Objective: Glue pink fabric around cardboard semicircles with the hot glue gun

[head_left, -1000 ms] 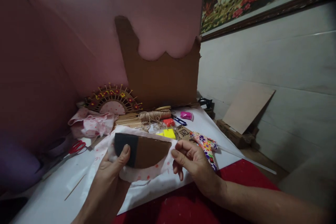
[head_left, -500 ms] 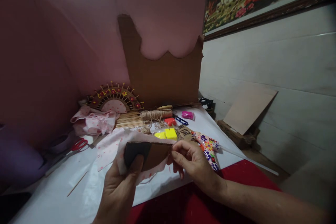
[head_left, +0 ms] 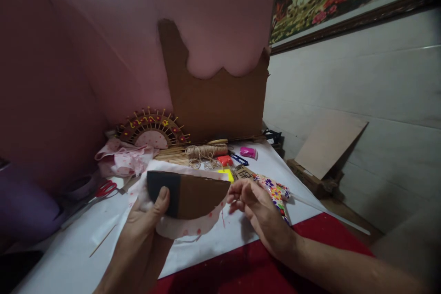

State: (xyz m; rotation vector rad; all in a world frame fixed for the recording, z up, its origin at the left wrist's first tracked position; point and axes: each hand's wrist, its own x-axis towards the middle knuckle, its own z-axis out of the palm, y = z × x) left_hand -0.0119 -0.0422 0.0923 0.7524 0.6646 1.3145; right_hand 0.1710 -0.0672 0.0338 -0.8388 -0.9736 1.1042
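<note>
The cardboard piece (head_left: 201, 197) lies on the cloth (head_left: 182, 229) in the left hand (head_left: 146, 220), with a loose stick (head_left: 102, 241) and, farther off, the scissors (head_left: 106, 188) to that hand's left. Beyond it are a crumpled cloth (head_left: 126, 160) and, behind that, the fan (head_left: 151, 139). Just beyond the right hand (head_left: 258, 209) lies the glue gun (head_left: 274, 189), with the twine spool (head_left: 206, 150) and the large cardboard sheet (head_left: 220, 105) farther back.

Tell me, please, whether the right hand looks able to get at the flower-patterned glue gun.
Probably yes: the right hand appears to hold nothing, and the flower-patterned glue gun lies just beyond it, with nothing visible between them.
</note>
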